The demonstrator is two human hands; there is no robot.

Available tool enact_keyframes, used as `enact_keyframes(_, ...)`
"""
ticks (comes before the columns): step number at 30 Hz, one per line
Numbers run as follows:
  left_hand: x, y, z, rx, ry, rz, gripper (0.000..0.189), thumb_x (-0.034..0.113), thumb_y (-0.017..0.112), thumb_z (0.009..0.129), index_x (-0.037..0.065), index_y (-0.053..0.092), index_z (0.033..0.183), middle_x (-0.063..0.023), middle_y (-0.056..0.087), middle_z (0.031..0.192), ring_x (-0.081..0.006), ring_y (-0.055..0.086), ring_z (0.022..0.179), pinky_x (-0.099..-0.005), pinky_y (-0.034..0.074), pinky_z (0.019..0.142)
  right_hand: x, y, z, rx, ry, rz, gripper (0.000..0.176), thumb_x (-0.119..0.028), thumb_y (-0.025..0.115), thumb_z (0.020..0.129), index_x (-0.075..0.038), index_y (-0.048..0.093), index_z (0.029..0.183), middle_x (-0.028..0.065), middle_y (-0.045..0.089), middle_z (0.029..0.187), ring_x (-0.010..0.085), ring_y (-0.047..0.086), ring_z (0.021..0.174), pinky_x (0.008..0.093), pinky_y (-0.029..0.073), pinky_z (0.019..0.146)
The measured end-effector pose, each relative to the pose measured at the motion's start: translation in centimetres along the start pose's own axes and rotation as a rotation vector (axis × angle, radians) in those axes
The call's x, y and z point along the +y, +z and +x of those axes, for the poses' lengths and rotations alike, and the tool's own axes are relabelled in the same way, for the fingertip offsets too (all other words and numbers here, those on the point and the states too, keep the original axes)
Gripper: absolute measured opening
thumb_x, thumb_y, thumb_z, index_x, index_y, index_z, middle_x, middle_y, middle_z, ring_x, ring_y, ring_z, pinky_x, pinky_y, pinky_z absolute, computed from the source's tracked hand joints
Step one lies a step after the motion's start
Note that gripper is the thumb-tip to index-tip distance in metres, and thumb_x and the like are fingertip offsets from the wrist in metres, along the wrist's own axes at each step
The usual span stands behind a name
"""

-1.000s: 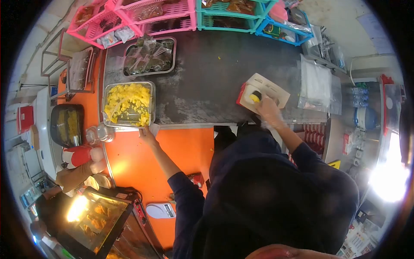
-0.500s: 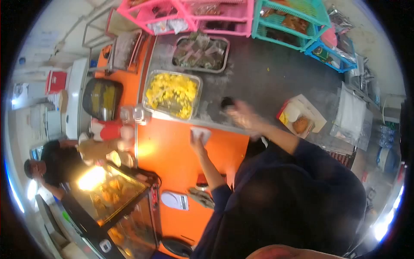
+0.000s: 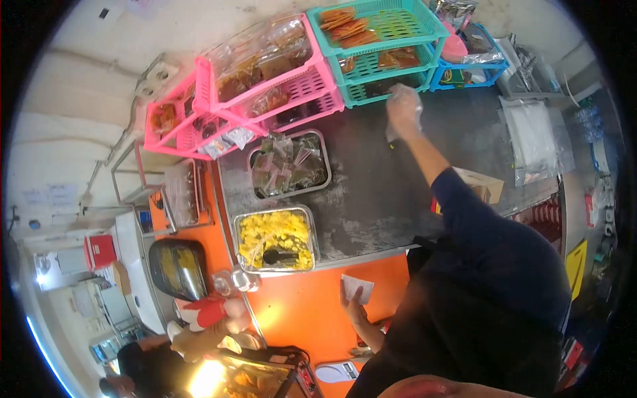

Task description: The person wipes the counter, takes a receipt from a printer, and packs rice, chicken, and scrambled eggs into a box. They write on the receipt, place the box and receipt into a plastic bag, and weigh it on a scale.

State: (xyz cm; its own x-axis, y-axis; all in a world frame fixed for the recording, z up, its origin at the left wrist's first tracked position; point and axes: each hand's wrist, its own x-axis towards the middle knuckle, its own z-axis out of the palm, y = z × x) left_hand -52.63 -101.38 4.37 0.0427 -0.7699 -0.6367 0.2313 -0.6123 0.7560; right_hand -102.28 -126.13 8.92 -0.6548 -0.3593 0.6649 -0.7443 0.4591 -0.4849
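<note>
My left hand (image 3: 358,306) grips a small white paper piece (image 3: 357,289) above the orange counter, its thumb across the front. Stretched over the dark counter, my right hand (image 3: 403,114) is wrapped in clear plastic and touches or nears the lowest teal basket (image 3: 383,90); its fingers are blurred. Yellow food pieces fill a clear tray (image 3: 314,229), with a dark utensil (image 3: 279,257) lying in them. Behind that tray stands a metal tray (image 3: 326,159) of small clear bags. An open carton (image 3: 488,186) is partly hidden behind my right sleeve.
Pink baskets (image 3: 318,73) and a blue basket (image 3: 468,75) line the wall beside the teal ones. Clear plastic bags (image 3: 531,136) lie at right. At lower left another person's arm is near a lit food case (image 3: 255,378). A scale (image 3: 337,372) sits at the bottom.
My right hand has moved away from the counter's near edge to the teal baskets, without the dark object it had. A dark utensil now lies in the yellow food. The view has shifted.
</note>
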Motion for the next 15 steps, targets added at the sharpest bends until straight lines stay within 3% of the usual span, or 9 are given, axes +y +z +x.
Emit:
enact_keyframes(1, 1.4, 1.0, -0.6, 0.041, -0.051, 0.006, 0.077, -0.015, 0.067, 0.068, 0.004, 0.043, 0.138, -0.0144, 0.051, 0.131, -0.0278, 0.051, 0.117, -0.0399, 0.044, 0.096, 2.7, 0.6, 0.7, 0.008, 0.007, -0.011, 0.01, -0.012, 0.055, 0.083, -0.006, 0.063, 0.084, 0.0138, 0.062, 0.075, 0.0331, 0.06, 0.076, 0.042, 0.05, 0.07)
enact_keyframes(2, 1.1, 0.5, 0.0, 0.029, -0.05, 0.013, 0.077, -0.015, 0.067, 0.068, 0.004, 0.043, 0.138, -0.0144, 0.051, 0.131, -0.0278, 0.051, 0.117, -0.0399, 0.044, 0.096, 4.9, 1.3, 1.3, -0.14, 0.008, -0.055, 0.008, -0.009, 0.056, 0.081, -0.006, 0.063, 0.083, 0.0138, 0.062, 0.076, 0.033, 0.061, 0.076, 0.0423, 0.05, 0.069)
enact_keyframes(3, 0.3, -0.3, 0.7, 0.018, -0.031, 0.018, 0.076, -0.015, 0.067, 0.069, 0.005, 0.044, 0.138, -0.0141, 0.051, 0.131, -0.028, 0.051, 0.117, -0.04, 0.044, 0.096, 5.8, 1.8, 2.2, -0.285, 0.006, -0.094, 0.007, -0.007, 0.056, 0.078, -0.006, 0.063, 0.082, 0.0138, 0.063, 0.077, 0.0329, 0.061, 0.077, 0.0426, 0.05, 0.069)
enact_keyframes(4, 0.5, 0.2, 1.1, 0.013, -0.012, 0.019, 0.076, -0.015, 0.067, 0.069, 0.005, 0.044, 0.138, -0.0138, 0.052, 0.13, -0.0281, 0.051, 0.116, -0.0401, 0.044, 0.096, 4.5, 0.6, 3.8, -0.274, 0.005, -0.093, 0.007, -0.007, 0.056, 0.078, -0.006, 0.063, 0.082, 0.0138, 0.063, 0.077, 0.0329, 0.061, 0.077, 0.0426, 0.05, 0.069)
enact_keyframes(6, 1.4, 0.9, 1.4, 0.011, -0.012, 0.006, 0.075, -0.016, 0.066, 0.069, 0.005, 0.044, 0.138, -0.0138, 0.051, 0.131, -0.028, 0.05, 0.117, -0.0402, 0.045, 0.096, 1.5, -2.3, 6.2, 0.097, -0.289, 0.02, 0.01, -0.011, 0.056, 0.079, -0.005, 0.065, 0.079, 0.0155, 0.064, 0.08, 0.0332, 0.062, 0.08, 0.0436, 0.051, 0.07)
enact_keyframes(8, 2.5, 1.8, 1.2, 0.023, -0.005, 0.062, 0.076, -0.015, 0.067, 0.069, 0.005, 0.044, 0.138, -0.0135, 0.049, 0.132, -0.028, 0.049, 0.118, -0.0401, 0.044, 0.095, -0.1, -1.3, 8.6, 0.017, -0.187, -0.094, 0.018, -0.018, 0.056, 0.082, -0.004, 0.066, 0.081, 0.0167, 0.065, 0.083, 0.0323, 0.064, 0.081, 0.044, 0.051, 0.072)
enact_keyframes(10, 2.6, 2.4, 1.3, 0.013, 0.008, 0.067, 0.076, -0.015, 0.067, 0.069, 0.006, 0.044, 0.139, -0.0134, 0.048, 0.133, -0.0277, 0.048, 0.119, -0.0394, 0.044, 0.096, -0.9, -0.2, 11.1, -0.612, 0.212, -0.424, 0.024, -0.025, 0.056, 0.084, -0.003, 0.065, 0.089, 0.0171, 0.065, 0.087, 0.0315, 0.064, 0.084, 0.0431, 0.051, 0.073)
enact_keyframes(14, 1.9, 3.6, 1.7, -0.069, 0.065, 0.062, 0.078, -0.014, 0.068, 0.069, 0.009, 0.043, 0.14, -0.0122, 0.045, 0.136, -0.0266, 0.046, 0.121, -0.0374, 0.043, 0.098, 1.0, 2.6, 12.4, -0.768, 0.015, -0.462, 0.029, -0.029, 0.06, 0.082, -0.004, 0.066, 0.095, 0.0174, 0.066, 0.093, 0.0311, 0.064, 0.091, 0.0406, 0.051, 0.076)
enact_keyframes(15, 2.2, 4.5, 1.2, -0.073, 0.08, 0.065, 0.081, -0.014, 0.068, 0.068, 0.01, 0.042, 0.141, -0.0117, 0.045, 0.136, -0.0263, 0.046, 0.122, -0.0373, 0.042, 0.099, 3.2, 6.0, 11.7, -0.592, 0.063, -0.298, 0.026, -0.029, 0.062, 0.08, -0.01, 0.069, 0.097, 0.0139, 0.067, 0.096, 0.0308, 0.065, 0.09, 0.0403, 0.052, 0.075)
